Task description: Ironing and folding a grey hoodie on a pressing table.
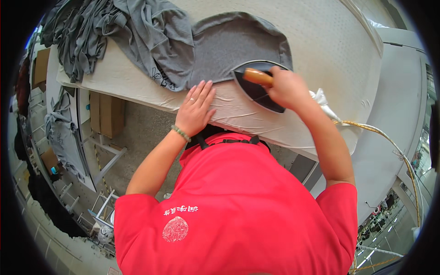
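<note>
L hand (195, 109) lies palm down at the front edge of the padded table (330, 41), fingers straight and slightly spread, thumb out to the side, tips at the lower edge of the gray garment (233, 43). R hand (288, 88) has its fingers curled around the wooden handle (257, 77) of the iron (256, 91), which sits partly over the garment's lower R edge, partly over the table cover; can't tell if its base is fully flat. Garment's smooth part is nr the iron, rest bunched upper L. White wrap (323, 101) & yellow cord (380, 131) are R of R wrist.
</note>
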`<state>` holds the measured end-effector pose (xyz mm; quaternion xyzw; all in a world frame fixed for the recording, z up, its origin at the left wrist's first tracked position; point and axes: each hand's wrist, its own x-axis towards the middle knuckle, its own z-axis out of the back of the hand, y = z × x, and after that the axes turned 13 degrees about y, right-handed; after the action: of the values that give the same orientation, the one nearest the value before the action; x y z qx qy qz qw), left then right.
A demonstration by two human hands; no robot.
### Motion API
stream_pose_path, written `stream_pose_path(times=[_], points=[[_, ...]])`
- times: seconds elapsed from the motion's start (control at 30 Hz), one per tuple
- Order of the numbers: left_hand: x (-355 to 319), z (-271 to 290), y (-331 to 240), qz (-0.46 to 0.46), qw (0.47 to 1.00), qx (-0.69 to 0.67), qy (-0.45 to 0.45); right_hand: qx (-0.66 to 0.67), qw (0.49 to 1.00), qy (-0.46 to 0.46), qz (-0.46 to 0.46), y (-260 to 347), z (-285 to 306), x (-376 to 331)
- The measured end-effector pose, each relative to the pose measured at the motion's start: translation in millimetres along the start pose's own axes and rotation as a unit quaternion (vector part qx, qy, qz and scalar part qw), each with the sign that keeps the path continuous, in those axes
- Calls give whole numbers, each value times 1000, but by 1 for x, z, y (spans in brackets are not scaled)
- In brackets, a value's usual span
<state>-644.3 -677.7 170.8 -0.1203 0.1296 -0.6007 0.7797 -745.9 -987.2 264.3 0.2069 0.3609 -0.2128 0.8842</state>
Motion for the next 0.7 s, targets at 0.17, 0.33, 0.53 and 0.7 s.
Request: stream_pose_path(times=[0.17,0.33,0.53,0.7], points=[[-13,56,29,38,987,-130,-92,48,992,59,96,109,-17,15],[57,103,108,67,971,-161,-164,78,990,86,86,115,-15,13],[181,96,163,-43,985,-41,-165,333,920,-145,-149,42,-1,-13],[211,84,178,28,992,-78,98,242,926,-159,-243,-7,10,14]])
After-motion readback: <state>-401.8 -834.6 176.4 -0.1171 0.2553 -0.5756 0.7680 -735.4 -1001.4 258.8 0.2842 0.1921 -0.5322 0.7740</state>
